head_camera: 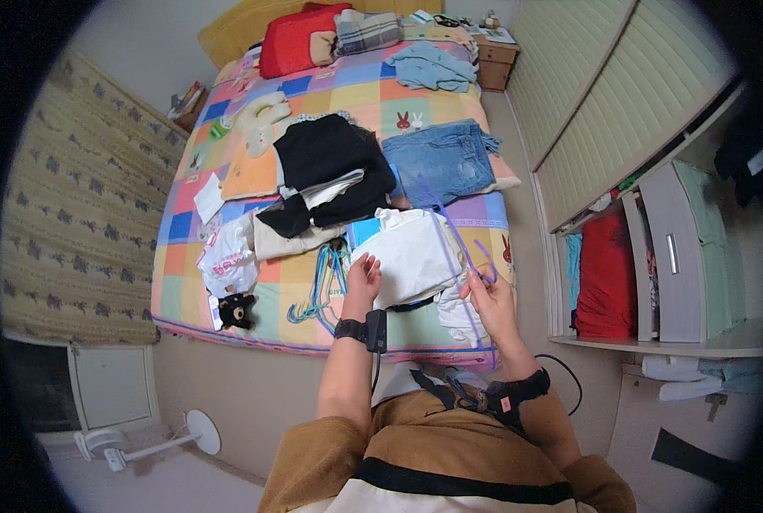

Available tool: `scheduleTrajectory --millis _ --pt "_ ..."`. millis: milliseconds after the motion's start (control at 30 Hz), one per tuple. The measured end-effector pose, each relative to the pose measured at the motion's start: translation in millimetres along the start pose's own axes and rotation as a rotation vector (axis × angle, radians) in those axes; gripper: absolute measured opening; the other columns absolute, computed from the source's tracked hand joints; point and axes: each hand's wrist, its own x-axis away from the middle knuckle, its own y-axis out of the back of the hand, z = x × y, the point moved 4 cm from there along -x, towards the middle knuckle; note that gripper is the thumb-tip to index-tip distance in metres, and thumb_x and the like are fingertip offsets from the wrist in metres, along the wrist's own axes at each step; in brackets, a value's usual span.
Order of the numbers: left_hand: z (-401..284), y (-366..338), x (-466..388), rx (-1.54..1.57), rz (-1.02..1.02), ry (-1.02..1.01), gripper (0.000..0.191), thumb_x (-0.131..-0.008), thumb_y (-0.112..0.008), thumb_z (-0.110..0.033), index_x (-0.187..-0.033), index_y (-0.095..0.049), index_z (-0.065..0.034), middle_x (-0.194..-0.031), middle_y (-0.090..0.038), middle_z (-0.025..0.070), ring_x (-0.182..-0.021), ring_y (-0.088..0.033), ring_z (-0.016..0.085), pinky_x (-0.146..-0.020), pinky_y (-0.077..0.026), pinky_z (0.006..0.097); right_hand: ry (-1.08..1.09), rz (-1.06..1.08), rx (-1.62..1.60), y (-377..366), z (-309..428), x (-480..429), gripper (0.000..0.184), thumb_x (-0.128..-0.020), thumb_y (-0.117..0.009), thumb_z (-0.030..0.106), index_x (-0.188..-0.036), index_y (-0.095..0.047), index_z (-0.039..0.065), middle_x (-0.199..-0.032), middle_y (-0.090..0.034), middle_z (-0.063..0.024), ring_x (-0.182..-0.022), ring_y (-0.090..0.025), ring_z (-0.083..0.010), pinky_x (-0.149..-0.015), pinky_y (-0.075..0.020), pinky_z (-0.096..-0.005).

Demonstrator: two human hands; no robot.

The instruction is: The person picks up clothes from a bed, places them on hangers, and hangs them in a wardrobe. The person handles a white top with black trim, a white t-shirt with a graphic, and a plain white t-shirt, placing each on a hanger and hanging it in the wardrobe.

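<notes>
My right hand (492, 301) grips a purple clothes hanger (462, 245), blurred and held upright over the bed's near right part. My left hand (363, 280) is empty with fingers apart, at the left edge of a white garment (413, 256); whether it touches the cloth I cannot tell. Just left of that hand lies a bundle of blue and green hangers (320, 288). A crumpled white cloth (460, 313) lies below the purple hanger. Beyond the white garment are folded blue jeans (442, 157) and a heap of black clothing (333, 154).
The bed's patchwork sheet (356, 96) also carries a white plastic bag (229, 256), a black plush bear (236, 311), an orange cloth (251, 168) and a red folded blanket (295, 42). An open wardrobe (670, 256) stands on the right. A white pedestal fan (157, 442) is behind at left.
</notes>
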Motion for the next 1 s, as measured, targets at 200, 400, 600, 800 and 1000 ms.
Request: scheduleTrajectory --millis 200,400,600,800,1000 --pt "9 52 -21 -0.674 -0.147 -0.240 0.060 -0.083 -0.063 -0.017 -0.136 -0.037 -0.0051 -0.127 -0.049 0.0175 -0.111 -0.051 0.030 -0.086 -0.045 0.0435 0.081 -0.185 0.073 43 9 3 0.022 -0.097 -0.056 0.018 -0.087 -0.059 0.000 -0.070 -0.061 -0.0018 -0.065 -0.055 -0.0058 -0.059 -0.0414 -0.0211" --pt "34 61 -34 -0.852 -0.203 -0.079 0.083 -0.080 -0.070 -0.019 -0.144 -0.022 -0.0013 -0.135 -0.043 0.0231 -0.120 -0.046 0.036 -0.092 -0.045 0.0482 0.045 -0.367 0.132 85 21 17 0.024 -0.096 -0.056 0.014 -0.083 -0.063 -0.005 -0.073 -0.063 -0.0046 -0.067 -0.059 -0.0079 -0.063 -0.0454 -0.0224" --pt "31 38 -43 -0.656 -0.061 -0.204 0.065 -0.079 -0.074 -0.018 -0.130 -0.043 0.0077 -0.117 -0.058 0.0156 -0.100 -0.060 0.026 -0.085 -0.049 0.0356 -0.013 -0.492 0.234 98 31 29 0.021 -0.096 -0.056 0.013 -0.084 -0.063 -0.004 -0.072 -0.063 -0.0022 -0.066 -0.057 -0.0063 -0.062 -0.0453 -0.0228" --pt "10 -17 -20 -0.905 0.285 -0.441 0.042 -0.075 -0.068 -0.010 -0.115 -0.058 0.0006 -0.095 -0.068 0.0106 -0.081 -0.064 0.021 -0.074 -0.051 0.0326 0.026 -0.527 0.155 101 15 24 0.021 -0.096 -0.055 0.015 -0.087 -0.064 -0.002 -0.065 -0.059 0.0001 -0.064 -0.055 -0.0055 -0.060 -0.0430 -0.0218" --pt "45 -41 65 -1.309 0.803 -0.693 0.051 -0.076 -0.061 -0.008 -0.125 -0.051 0.0020 -0.117 -0.060 0.0212 -0.110 -0.058 0.033 -0.095 -0.044 0.0385 -0.319 -0.349 0.226 102 -38 -5 0.026 -0.096 -0.057 0.024 -0.087 -0.060 0.000 -0.069 -0.059 -0.0008 -0.062 -0.054 -0.0065 -0.055 -0.0420 -0.0213"
